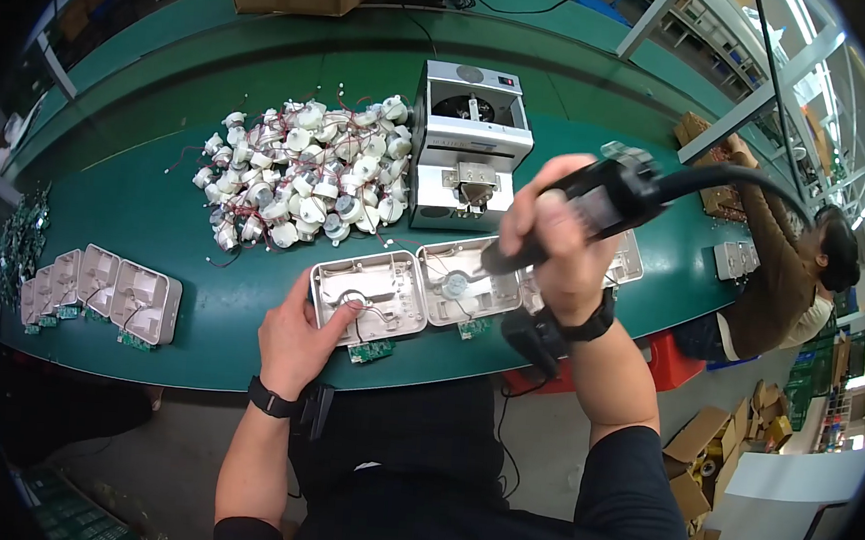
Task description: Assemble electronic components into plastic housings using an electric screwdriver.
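Observation:
My left hand (299, 343) grips the left side of a white plastic housing (406, 320), its thumb over the rim and touching wires inside. A small green circuit board (371, 352) hangs on wires at that housing's near edge. My right hand (567, 241) is wrapped round a black electric screwdriver (598, 203) with a thick black cable, raised and tilted, its lower end over a second open housing (443, 256). A clear round part (454, 286) sits in that second housing. More housings continue to the right, partly hidden behind my right hand.
A heap of white round parts with red wires (304, 171) lies beyond the housings, beside a grey screw feeder (471, 142). Several wired housings (144, 302) stand at the left, near a pile of circuit boards (23, 241). At the right, a co-worker (789, 265) reaches over the green table (237, 337).

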